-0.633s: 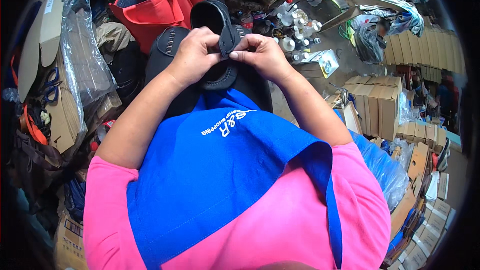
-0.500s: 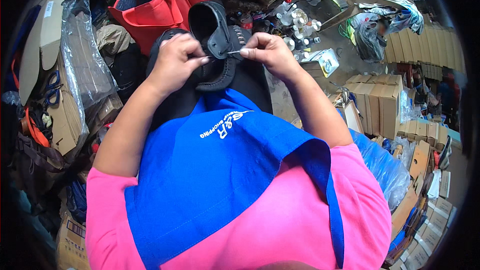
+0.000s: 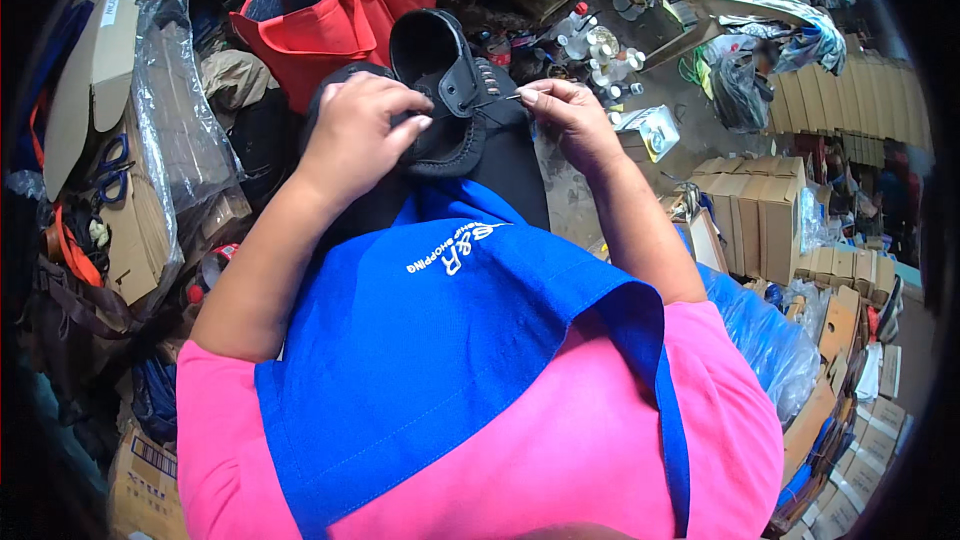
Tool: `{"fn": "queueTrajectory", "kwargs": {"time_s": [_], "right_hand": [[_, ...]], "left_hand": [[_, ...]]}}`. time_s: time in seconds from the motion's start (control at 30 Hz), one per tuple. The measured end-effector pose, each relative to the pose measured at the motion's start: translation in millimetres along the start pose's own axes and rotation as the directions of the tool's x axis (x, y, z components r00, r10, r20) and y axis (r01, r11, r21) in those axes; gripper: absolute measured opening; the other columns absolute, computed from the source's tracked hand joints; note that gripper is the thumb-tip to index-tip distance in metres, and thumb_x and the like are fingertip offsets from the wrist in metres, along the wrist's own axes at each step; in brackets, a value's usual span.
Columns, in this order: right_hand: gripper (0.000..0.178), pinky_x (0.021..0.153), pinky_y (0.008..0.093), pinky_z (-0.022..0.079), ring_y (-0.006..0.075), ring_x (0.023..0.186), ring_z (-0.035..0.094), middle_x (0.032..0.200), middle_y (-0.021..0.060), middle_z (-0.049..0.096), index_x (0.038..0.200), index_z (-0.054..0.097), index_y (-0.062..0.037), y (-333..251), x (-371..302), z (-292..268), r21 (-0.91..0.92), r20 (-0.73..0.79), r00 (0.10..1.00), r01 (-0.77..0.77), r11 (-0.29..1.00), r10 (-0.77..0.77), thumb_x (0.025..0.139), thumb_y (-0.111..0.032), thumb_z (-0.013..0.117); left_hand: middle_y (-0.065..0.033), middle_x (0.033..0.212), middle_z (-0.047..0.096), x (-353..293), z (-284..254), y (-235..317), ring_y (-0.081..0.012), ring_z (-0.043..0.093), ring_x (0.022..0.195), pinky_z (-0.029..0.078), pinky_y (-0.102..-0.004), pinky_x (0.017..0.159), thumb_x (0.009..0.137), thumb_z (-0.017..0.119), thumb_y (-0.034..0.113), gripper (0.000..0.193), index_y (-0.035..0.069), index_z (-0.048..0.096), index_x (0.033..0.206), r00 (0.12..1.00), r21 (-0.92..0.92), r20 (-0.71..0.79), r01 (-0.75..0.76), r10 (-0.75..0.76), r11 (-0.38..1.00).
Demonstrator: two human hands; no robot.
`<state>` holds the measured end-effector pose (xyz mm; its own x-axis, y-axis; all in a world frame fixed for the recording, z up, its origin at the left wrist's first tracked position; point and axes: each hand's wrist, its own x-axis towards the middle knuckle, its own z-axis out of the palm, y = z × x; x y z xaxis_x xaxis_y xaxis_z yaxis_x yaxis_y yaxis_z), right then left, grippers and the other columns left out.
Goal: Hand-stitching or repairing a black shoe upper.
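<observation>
A black shoe point(image 3: 459, 80) with stitched seams and an eyelet flap rests on my dark-clothed lap, its rounded toe toward me. Beside its left edge is my left hand point(image 3: 372, 122), thumb and forefinger parted, fingertips at the shoe. To the right of the shoe, my right hand point(image 3: 568, 118) pinches a thin needle point(image 3: 507, 97) between thumb and forefinger. The needle points left toward the flap, and a dark thread point(image 3: 489, 117) appears to run near it. A blue apron point(image 3: 430, 340) covers my front below the shoe.
Beyond the shoe stands a red bag point(image 3: 330, 30). Several small bottles point(image 3: 605, 55) crowd the floor at far right. Cardboard boxes point(image 3: 750, 210) are stacked on the right. Blue-handled scissors point(image 3: 115, 170) and plastic-wrapped cardboard point(image 3: 175, 110) lie to the left.
My left thumb and forefinger have parted from their pinch. My right hand has shifted slightly right with the needle. The shoe sits a little further right, its flap turned.
</observation>
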<state>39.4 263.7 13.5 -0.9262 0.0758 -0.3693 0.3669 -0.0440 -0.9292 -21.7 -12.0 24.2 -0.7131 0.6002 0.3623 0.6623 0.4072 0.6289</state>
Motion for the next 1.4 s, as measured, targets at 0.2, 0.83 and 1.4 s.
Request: {"fn": "queueTrajectory", "kwargs": {"time_s": [0.2,0.83,1.4], "right_hand": [[0.025,0.076,0.0216,0.039,0.0072,0.080,0.054,0.089,-0.0011,0.065,0.101,0.067,-0.0039,8,-4,11,0.143,-0.033,0.999,-0.008,0.990,0.013,0.084,-0.022,0.070],[0.017,0.073,0.0210,0.039,0.0062,0.076,0.053,0.083,-0.0017,0.064,0.093,0.068,-0.0051,19,3,0,0.181,0.003,1.000,-0.020,0.983,0.019,0.083,-0.019,0.070],[0.022,0.079,0.0236,0.036,0.0092,0.081,0.051,0.089,-0.0015,0.062,0.097,0.068,-0.0050,24,3,10,0.209,-0.030,0.999,-0.011,0.978,0.018,0.085,-0.023,0.069]], "left_hand": [[-0.0129,0.081,0.066,18,29,4,-0.0264,0.063,0.080,0.048,-0.0352,0.074,0.075,0.072,0.016,0.019,0.004,0.071,0.090,0.931,-0.143,0.203,0.335,-0.304,0.931],[-0.0066,0.080,0.064,-15,-14,4,-0.0251,0.056,0.085,0.039,-0.0376,0.079,0.078,0.068,0.012,0.011,0.008,0.063,0.086,0.939,0.046,0.244,0.238,-0.242,0.970],[-0.0087,0.081,0.064,10,21,-3,-0.0264,0.059,0.088,0.040,-0.0415,0.081,0.081,0.065,0.017,0.011,0.009,0.065,0.087,0.914,0.044,0.353,0.195,-0.198,0.980]]}}
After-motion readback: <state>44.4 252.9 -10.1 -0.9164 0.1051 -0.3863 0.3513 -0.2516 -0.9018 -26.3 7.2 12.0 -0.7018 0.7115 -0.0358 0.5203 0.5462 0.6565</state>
